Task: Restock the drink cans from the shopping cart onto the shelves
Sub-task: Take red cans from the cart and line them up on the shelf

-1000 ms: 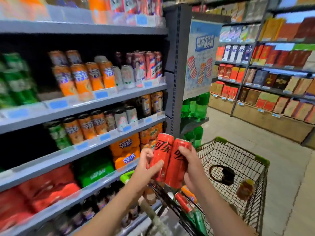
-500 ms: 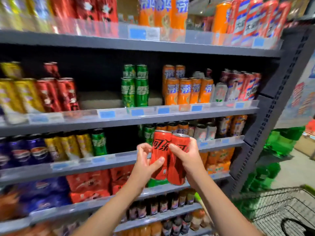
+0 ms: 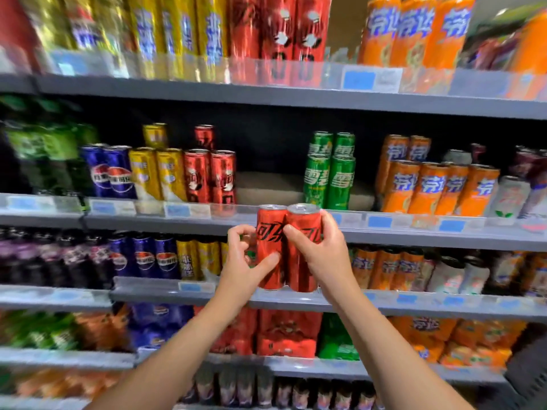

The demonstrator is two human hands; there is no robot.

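Head view shows the left hand gripping one red can and the right hand gripping a second red can, the two upright and touching side by side, long axes vertical. Just beyond and above them lies a bare gap on the middle shelf, between red-and-black cans and green cans; likely the destination, equally near both hands. Stocked shelves fill the background.
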